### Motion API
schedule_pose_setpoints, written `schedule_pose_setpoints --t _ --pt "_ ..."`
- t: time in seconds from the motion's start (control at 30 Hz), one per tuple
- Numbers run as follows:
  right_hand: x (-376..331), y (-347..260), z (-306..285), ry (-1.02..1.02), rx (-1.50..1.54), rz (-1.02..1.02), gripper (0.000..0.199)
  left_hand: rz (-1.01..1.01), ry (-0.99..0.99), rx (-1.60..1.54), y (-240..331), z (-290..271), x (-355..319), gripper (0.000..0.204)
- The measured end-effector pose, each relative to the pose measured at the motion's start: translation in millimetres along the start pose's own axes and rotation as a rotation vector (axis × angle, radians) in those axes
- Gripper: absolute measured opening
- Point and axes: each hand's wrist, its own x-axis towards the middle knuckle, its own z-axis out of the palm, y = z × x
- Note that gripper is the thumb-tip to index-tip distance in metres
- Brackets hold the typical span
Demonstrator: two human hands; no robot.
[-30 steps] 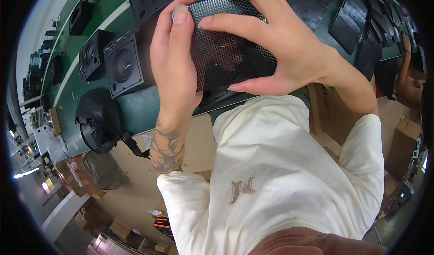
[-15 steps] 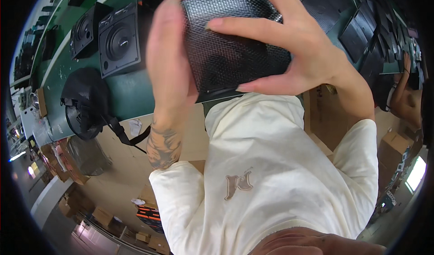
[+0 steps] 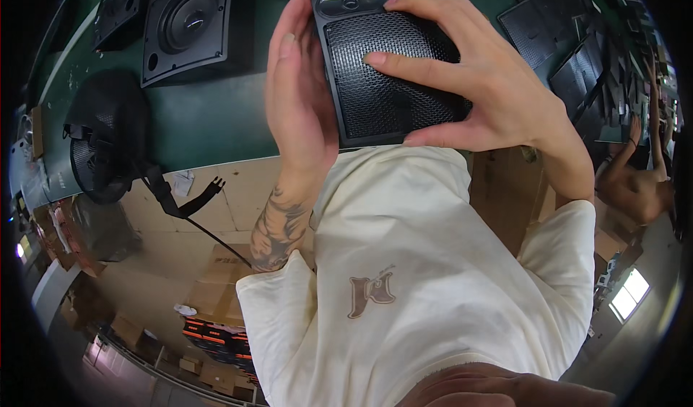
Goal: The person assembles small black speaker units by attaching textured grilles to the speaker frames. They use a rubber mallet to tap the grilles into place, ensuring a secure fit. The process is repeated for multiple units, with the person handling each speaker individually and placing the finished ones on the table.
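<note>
A black speaker (image 3: 349, 1) stands in front of me at the table's near edge, its top panel showing at the far end. A curved black mesh grille (image 3: 361, 93) covers its front. My right hand (image 3: 480, 71) is spread over the grille, its thumb at the near edge and its fingers reaching over the face and far right corner. Upright along the speaker's left side is my left hand (image 3: 299, 96), fingers stretched out and palm turned to that side. Part of the grille's right side is hidden under my right hand.
Two speakers with bare cones (image 3: 186, 24) (image 3: 119, 10) stand to the left on the green table (image 3: 216, 118). A black bag (image 3: 108, 132) lies by its edge, strap hanging. Flat black mesh panels (image 3: 527, 31) are piled at right. Another person's arm (image 3: 628, 147) is at far right.
The grille was tilted up, its face closer to view; now it sits lower, with the speaker's top panel visible beyond it. My left hand has shifted right. The whole view has turned slightly.
</note>
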Motion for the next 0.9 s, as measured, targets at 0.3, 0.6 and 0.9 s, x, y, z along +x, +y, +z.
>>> schedule_pose_setpoints --t 0.3,0.6,0.9 --pt "2.7 -1.6 1.3 -0.022 -0.011 0.007 0.072 -0.028 0.155 0.022 1.2 24.2 -7.3 0.061" --pt "3.8 -6.0 -4.5 -0.053 -0.022 0.03 0.069 -0.178 0.298 -0.019 20.7 32.1 17.2 0.05" --pt "-0.2 -3.3 -2.0 -0.039 -0.007 0.017 0.072 -0.015 0.086 0.138 -5.4 3.3 22.0 0.042"
